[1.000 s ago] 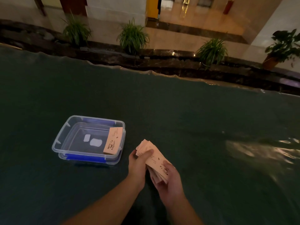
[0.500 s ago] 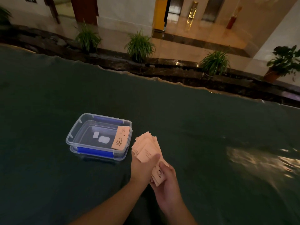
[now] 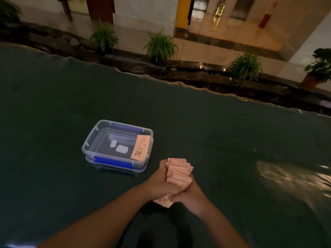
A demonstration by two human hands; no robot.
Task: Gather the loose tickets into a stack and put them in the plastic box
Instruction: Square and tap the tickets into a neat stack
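Observation:
A bundle of pink tickets (image 3: 179,171) stands on edge between my two hands, its ends uneven and fanned at the top. My left hand (image 3: 162,183) presses the bundle's left side and my right hand (image 3: 189,194) closes on its right and lower side. A clear plastic box (image 3: 89,145) with blue clips sits on the dark table to the left of my hands. One pink ticket (image 3: 140,148) leans against the box's right inner wall. The box's bottom shows two white labels.
The dark green cloth-covered table (image 3: 215,140) stretches wide on all sides. Beyond its far edge stand several potted plants (image 3: 160,45) on a dark ledge, with a polished floor behind them. A bright reflection (image 3: 286,176) lies on the cloth at the right.
My hands have closed together around the tickets, squeezing the loose fan into a tighter upright bundle. The view has shifted slightly; the box has not moved.

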